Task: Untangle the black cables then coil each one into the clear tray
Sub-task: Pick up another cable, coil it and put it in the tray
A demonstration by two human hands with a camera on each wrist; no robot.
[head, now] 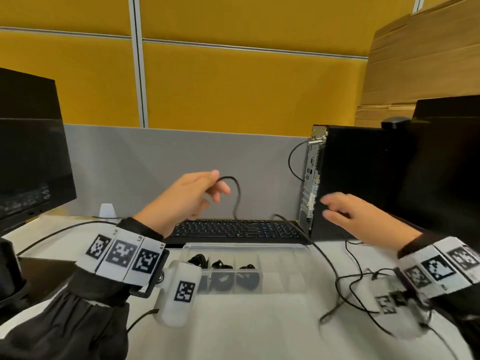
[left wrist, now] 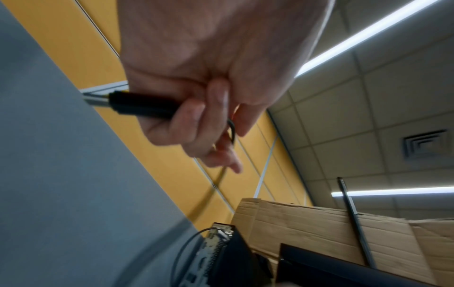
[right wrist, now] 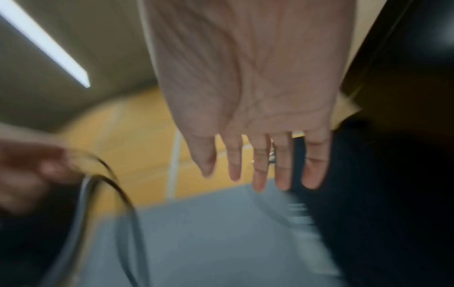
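Observation:
My left hand (head: pixel 205 189) is raised above the keyboard and grips a black cable (head: pixel 235 193) by its plug end (left wrist: pixel 142 105). The cable arcs out of the fingers (left wrist: pixel 194 124) and drops to the keyboard. My right hand (head: pixel 345 211) hovers to the right, beside the computer case, with fingers (right wrist: pixel 260 167) straight and spread, holding nothing. The clear tray (head: pixel 283 255) lies on the table near the front of the keyboard. Three of its left compartments hold coiled black cables (head: pixel 220 274). A loose tangle of thin black cable (head: pixel 355 284) lies on the table under my right wrist.
A black keyboard (head: pixel 259 229) lies behind the tray. A black computer case (head: pixel 363 178) stands at the right, a monitor (head: pixel 28 152) at the left. A grey and yellow partition (head: pixel 181 157) closes the back. Cardboard (head: pixel 415 61) leans at the far right.

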